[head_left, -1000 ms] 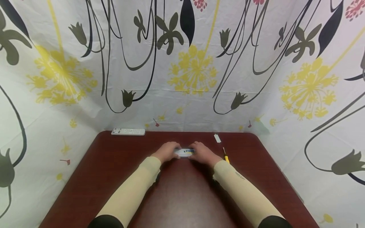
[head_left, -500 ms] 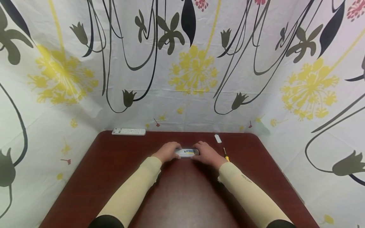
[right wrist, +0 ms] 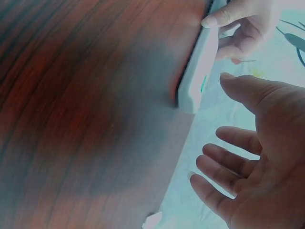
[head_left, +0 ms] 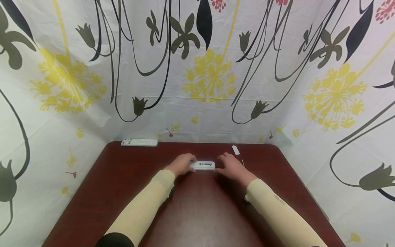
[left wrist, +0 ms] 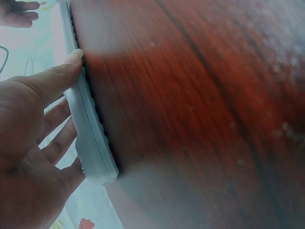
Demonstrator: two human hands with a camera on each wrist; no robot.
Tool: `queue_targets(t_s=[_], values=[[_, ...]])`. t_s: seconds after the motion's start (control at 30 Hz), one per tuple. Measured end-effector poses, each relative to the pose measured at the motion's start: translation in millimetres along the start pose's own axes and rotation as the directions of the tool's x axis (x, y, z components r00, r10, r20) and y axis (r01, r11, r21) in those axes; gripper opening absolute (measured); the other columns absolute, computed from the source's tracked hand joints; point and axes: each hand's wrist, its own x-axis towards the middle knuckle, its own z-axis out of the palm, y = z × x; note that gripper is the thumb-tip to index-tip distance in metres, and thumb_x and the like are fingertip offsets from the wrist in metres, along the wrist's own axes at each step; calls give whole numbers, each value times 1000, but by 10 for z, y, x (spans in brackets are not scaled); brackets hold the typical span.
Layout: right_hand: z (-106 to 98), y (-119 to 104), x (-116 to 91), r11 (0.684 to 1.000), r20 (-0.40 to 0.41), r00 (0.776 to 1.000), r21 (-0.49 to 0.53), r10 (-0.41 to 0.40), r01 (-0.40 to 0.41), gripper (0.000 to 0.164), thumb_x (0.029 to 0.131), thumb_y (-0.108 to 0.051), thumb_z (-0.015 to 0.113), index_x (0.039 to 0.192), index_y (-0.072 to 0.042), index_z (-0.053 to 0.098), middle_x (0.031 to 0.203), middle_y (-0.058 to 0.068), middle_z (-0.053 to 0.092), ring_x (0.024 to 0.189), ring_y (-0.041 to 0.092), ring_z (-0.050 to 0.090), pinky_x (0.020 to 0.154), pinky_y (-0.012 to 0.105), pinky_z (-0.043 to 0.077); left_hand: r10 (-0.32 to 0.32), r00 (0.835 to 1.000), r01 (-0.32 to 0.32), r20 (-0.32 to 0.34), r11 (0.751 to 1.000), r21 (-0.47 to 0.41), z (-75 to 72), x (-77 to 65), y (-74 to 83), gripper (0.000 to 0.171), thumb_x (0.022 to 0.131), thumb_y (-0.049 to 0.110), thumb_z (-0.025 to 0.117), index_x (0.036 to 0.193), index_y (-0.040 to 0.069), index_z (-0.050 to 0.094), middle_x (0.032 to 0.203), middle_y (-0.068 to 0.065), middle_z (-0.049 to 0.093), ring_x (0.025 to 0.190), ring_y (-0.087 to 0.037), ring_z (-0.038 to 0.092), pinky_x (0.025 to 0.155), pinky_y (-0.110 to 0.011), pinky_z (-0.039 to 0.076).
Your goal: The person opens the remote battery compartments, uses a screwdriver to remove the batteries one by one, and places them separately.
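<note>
A white remote control [head_left: 210, 168] lies with its back up on the table, its battery compartment uncovered and batteries [head_left: 206, 164] showing inside. My left hand [head_left: 181, 164] grips its left end, with the thumb on the near edge and the fingers on the far side, as the left wrist view shows. Just off the remote's right end is my right hand [head_left: 232, 168], fingers spread and holding nothing. In the right wrist view a gap shows between its fingers and the remote's end [right wrist: 190, 98]. Beyond the right hand lies a small white battery cover [head_left: 236, 150].
A second white remote control [head_left: 139, 142] lies at the back left edge of the dark red table [head_left: 102, 192]. Only the thin shaft of a screwdriver [head_left: 243, 162] shows behind my right hand. A flower-patterned cloth [head_left: 200, 120] hangs around the table's back and sides.
My right hand has let go of the remote's right end and moved right, now covering the screwdriver's yellow handle. The left hand and the remote have stayed in place.
</note>
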Motion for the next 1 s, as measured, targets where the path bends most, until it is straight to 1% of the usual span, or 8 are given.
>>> queue_targets(t_s=[0.17,0.3,0.47,0.6,0.73,0.83,0.93,1.0], values=[[-85,16,-77,999,-12,999,29,33,-33,61,98,-40,86,144,-4,68,140,16,64,130,35,62,107,60,54,13,1000,-13,1,1000,6,-9,-4,-10,34,96,23,91,124,10,76,125,-7,74,119,-25,67,109,-43,53],[-151,48,-132,998,-21,998,40,57,-56,62,100,-39,84,145,-1,66,144,21,63,135,40,60,111,59,52,17,1000,-17,2,1000,4,-23,-5,-15,35,96,24,91,124,10,76,124,-7,74,119,-26,67,109,-44,53],[-192,111,-197,996,-28,997,39,76,-75,61,100,-38,84,144,1,66,145,23,64,138,42,59,112,60,51,1,1000,-1,6,1000,0,0,1,-28,35,96,24,91,125,11,76,125,-6,74,119,-25,67,110,-43,53],[-206,145,-251,995,-26,995,34,93,-92,61,100,-39,84,143,1,66,141,22,65,133,41,61,110,59,52,-16,1000,16,13,1000,1,22,-9,-21,35,97,24,90,126,12,76,127,-5,73,120,-24,66,111,-42,52],[-237,185,-293,992,-24,992,35,123,-122,63,100,-39,83,144,3,65,143,24,64,134,42,59,110,61,52,-11,1000,11,17,1000,9,9,-18,-6,36,97,24,90,127,11,75,127,-5,73,120,-24,66,111,-42,52],[-276,211,-322,988,-25,989,42,148,-147,63,100,-40,83,144,3,65,142,24,64,131,42,60,108,61,53,-2,1000,2,14,1000,9,0,-12,-8,36,97,25,90,127,11,75,126,-6,73,120,-24,67,110,-43,52],[-323,224,-356,985,-29,985,44,169,-167,64,100,-40,83,143,3,65,139,25,64,126,41,61,105,61,55,-6,1000,6,17,1000,11,0,-7,-12,36,97,26,89,127,11,75,127,-5,73,119,-24,66,110,-42,52],[-353,231,-381,981,-31,982,54,187,-185,64,100,-40,83,144,3,65,140,26,63,127,42,60,106,61,54,-10,1000,10,17,1000,13,0,-5,-14,36,98,26,89,127,11,75,127,-5,73,119,-23,66,110,-42,52]])
